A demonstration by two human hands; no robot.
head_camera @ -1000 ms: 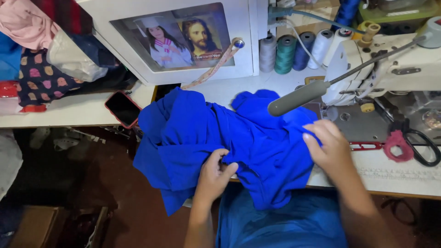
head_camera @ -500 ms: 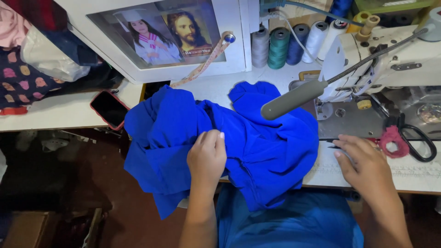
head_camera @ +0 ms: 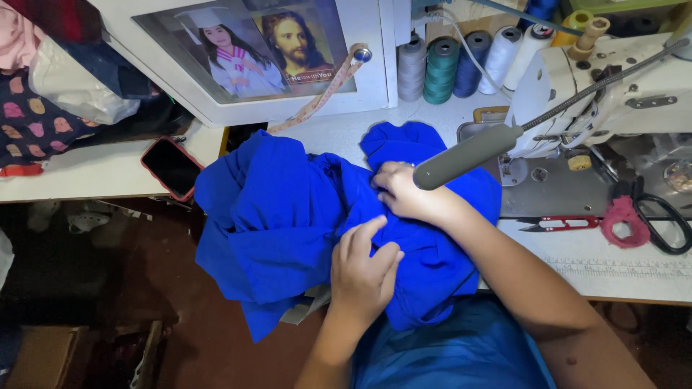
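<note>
A large crumpled blue fabric [head_camera: 274, 223] lies over the front edge of the white sewing table [head_camera: 339, 137] and hangs down toward my lap. My left hand [head_camera: 364, 270] rests on top of its lower middle, fingers bent and apart, pressing on the cloth. My right hand [head_camera: 404, 193] reaches across from the right and pinches a fold near the top of the fabric, just below a grey lamp head [head_camera: 468, 155].
A white sewing machine [head_camera: 577, 79] stands at the right, with several thread spools [head_camera: 447, 65] behind it. Red thread snips [head_camera: 562, 223] and black scissors [head_camera: 652, 220] lie on the right. A red-cased phone [head_camera: 171, 167] lies to the left, and a measuring tape [head_camera: 317, 108] hangs from the cabinet.
My right hand has left the table near the snips and moved left onto the top of the fabric. My left hand has slid lower on the cloth.
</note>
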